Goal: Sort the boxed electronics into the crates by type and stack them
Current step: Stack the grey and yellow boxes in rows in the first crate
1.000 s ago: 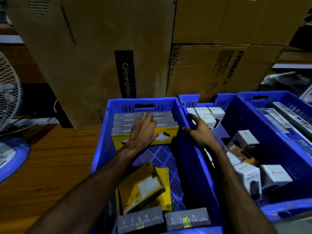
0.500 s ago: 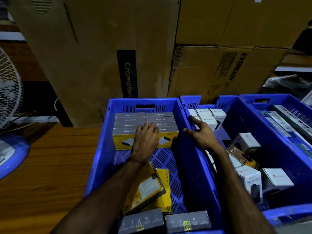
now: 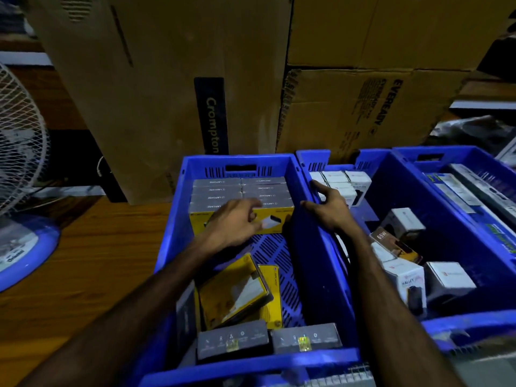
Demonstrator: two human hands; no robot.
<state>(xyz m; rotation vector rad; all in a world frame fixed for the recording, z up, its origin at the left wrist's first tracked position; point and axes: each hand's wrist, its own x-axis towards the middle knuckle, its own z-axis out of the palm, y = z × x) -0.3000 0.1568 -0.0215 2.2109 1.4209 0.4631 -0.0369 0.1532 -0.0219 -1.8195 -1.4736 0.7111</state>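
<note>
A row of yellow-and-grey boxes stands packed against the far wall of the left blue crate. My left hand hovers in front of that row with relaxed fingers, holding nothing. Two loose yellow boxes lie tilted mid-crate, and two grey boxes sit at the near wall. My right hand rests on the rim between the left crate and the middle blue crate, thumb inside the left one. White boxes are stacked at the middle crate's far end; several more lie loose.
A third blue crate at the right holds long flat boxes. Large cardboard cartons stand right behind the crates. A pedestal fan with a blue base sits on the wooden table at the left.
My left hand has slid off the top of the box row and come back toward me. My right hand stays on the crate rim.
</note>
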